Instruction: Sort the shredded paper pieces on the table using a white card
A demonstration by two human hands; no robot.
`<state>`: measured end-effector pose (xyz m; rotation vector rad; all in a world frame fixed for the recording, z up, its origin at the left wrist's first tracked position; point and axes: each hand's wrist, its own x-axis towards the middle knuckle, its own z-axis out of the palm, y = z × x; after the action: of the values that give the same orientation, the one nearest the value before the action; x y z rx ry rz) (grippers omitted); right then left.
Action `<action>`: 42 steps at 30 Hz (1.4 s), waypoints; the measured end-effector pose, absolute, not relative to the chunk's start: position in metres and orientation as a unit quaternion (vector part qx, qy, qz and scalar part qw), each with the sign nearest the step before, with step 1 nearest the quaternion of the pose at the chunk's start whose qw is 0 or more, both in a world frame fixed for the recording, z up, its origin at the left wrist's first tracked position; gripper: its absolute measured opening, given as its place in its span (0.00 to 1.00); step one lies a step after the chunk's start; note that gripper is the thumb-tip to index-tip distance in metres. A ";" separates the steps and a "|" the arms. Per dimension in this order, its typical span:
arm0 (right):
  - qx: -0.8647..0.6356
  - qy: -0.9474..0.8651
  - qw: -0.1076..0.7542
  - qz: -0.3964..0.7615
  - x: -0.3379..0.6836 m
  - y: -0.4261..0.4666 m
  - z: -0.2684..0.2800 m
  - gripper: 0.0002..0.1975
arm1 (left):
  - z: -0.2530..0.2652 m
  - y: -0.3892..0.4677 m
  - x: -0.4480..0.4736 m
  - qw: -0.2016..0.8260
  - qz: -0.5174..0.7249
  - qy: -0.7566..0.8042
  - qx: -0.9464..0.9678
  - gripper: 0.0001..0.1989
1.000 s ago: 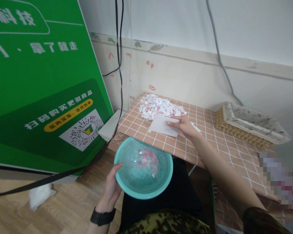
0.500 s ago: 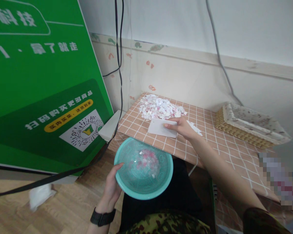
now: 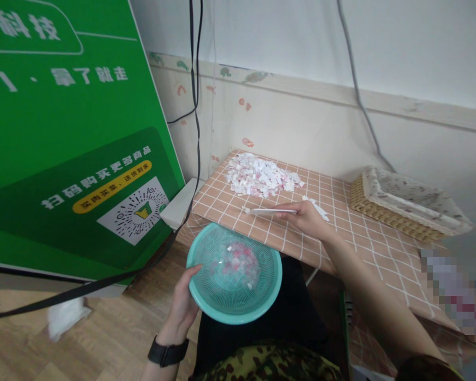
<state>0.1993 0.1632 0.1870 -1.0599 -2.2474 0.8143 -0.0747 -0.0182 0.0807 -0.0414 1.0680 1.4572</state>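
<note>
Left hand (image 3: pixel 181 309): fingers wrapped on the rim of teal basket (image 3: pixel 234 279), held under the table edge to catch scraps. Right hand (image 3: pixel 308 218): pinching white card (image 3: pixel 270 211) nearly flat, paper pile (image 3: pixel 262 175) at its 11 o'clock. Tiled table (image 3: pixel 365 233); wicker tray (image 3: pixel 404 203) at 3 o'clock; green sign (image 3: pixel 63 132); wood floor
</note>
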 end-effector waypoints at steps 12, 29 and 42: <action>-0.286 -0.921 0.241 0.110 0.212 0.135 0.179 0.20 | 0.082 -0.019 -0.073 0.619 0.627 0.473 -0.022 0.08; -0.442 -0.834 0.313 0.105 0.214 0.134 0.184 0.12 | 0.080 -0.020 -0.070 0.618 0.628 0.473 -0.009 0.08; -0.379 -0.855 0.301 0.187 0.192 0.137 0.179 0.13 | 0.080 -0.020 -0.071 0.623 0.623 0.473 -0.006 0.08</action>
<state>0.1922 0.1372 0.1785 -1.0045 -2.2688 0.4948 -0.0708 -0.0198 0.0796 -0.0139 1.0859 1.4300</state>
